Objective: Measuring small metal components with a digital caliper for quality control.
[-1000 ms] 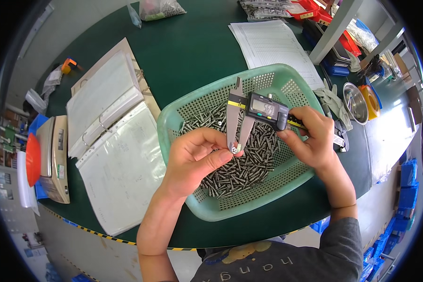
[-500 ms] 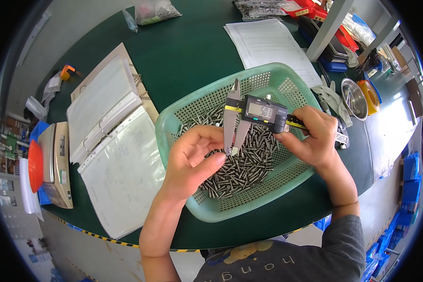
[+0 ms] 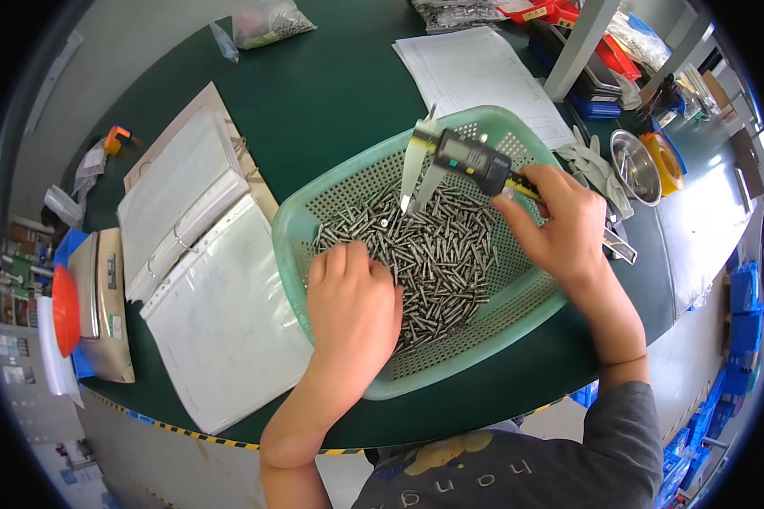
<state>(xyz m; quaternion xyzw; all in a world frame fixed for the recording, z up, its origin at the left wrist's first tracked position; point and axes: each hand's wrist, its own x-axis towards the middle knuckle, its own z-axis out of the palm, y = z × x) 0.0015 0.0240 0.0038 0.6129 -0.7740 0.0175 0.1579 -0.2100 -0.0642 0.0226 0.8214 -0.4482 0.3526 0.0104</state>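
Note:
My right hand (image 3: pixel 564 225) is closed around the beam end of a digital caliper (image 3: pixel 477 161). The caliper slants over a green perforated plastic basket (image 3: pixel 509 327), its jaws a little apart and pointing down at a pile of small slim metal pins (image 3: pixel 441 263). Over the near left part of the pile is my left hand (image 3: pixel 352 297), back up, with its fingers curled down together. Its fingertips are hidden, so whether it pinches a pin cannot be seen. A small bright round piece (image 3: pixel 385 223) shows on the pile below the jaw tips.
Left of the basket lies an open ring binder (image 3: pixel 229 305), with a scale (image 3: pixel 106 305) beyond it. Paper sheets (image 3: pixel 484 81) lie behind the basket. To the right are a grey glove (image 3: pixel 594 174), a metal bowl (image 3: pixel 637 165) and a yellow tape roll (image 3: pixel 666 170).
My left hand has left the caliper jaws, dropped toward me and turned back up over the pins. The caliper has tilted, with my right hand still gripping it.

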